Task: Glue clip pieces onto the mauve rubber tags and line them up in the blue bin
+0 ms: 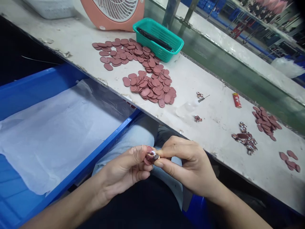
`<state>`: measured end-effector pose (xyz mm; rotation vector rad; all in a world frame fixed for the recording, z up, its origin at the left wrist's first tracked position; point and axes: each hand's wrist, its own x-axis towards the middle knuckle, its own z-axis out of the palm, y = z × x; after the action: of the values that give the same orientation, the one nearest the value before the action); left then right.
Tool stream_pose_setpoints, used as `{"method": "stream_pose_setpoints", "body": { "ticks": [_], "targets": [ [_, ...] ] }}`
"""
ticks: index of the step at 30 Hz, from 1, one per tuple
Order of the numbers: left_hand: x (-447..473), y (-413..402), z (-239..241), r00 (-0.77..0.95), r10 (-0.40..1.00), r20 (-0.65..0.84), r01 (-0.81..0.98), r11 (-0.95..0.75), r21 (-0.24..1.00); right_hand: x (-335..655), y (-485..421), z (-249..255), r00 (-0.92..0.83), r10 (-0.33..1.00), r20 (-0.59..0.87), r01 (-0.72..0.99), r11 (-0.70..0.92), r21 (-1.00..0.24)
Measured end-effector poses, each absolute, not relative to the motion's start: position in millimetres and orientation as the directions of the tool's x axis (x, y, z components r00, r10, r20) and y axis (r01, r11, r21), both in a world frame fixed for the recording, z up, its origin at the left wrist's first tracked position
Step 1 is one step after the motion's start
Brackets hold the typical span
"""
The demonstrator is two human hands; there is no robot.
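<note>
The left hand [124, 173] and right hand [188, 165] are closed toward each other, thumbs and fingers pinching a small maroon oval tag [151, 156] above the person's lap, just off the tabletop [209, 127] edge. Loose piles of similar tags [152, 89] lie on the tabletop near a teal plastic basket [158, 39]. A blue tray [78, 156] lined with a white sheet [54, 136] sits left of the hands.

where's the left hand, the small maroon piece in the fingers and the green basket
left hand [125, 173]: head view, on the back of the hand
small maroon piece [152, 156]: head view, on the part showing between the fingers
green basket [164, 52]: head view, on its front wall
</note>
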<state>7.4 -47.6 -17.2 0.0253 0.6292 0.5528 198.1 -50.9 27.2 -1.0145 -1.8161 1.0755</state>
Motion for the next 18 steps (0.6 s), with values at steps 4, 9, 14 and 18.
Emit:
{"method": "stream_pose_setpoints", "body": {
  "ticks": [4,9,14,18],
  "targets": [
    [4.4,-49.2,-17.4,0.663,0.513,-0.545,-0.486,0.849,0.206,193.9,-48.6,27.9,-0.389,0.899,0.203,0.26,0.319,-0.912],
    [-0.7,-50.7,-17.6,0.673,0.55,-0.494,-0.486,0.833,0.264,189.6,-45.9,30.6,-0.382,0.9,0.208,0.263,0.322,-0.909],
    [-7.8,-45.9,-19.3,0.626,0.624,-0.467,-0.469,0.78,0.414,185.6,-44.2,29.3,-0.324,0.87,0.372,0.331,0.472,-0.817],
    [-14.1,-44.4,-15.9,0.286,0.811,-0.511,-0.489,0.582,0.649,174.7,-41.3,18.6,-0.255,0.773,0.581,0.571,0.605,-0.555]
  ]
}}
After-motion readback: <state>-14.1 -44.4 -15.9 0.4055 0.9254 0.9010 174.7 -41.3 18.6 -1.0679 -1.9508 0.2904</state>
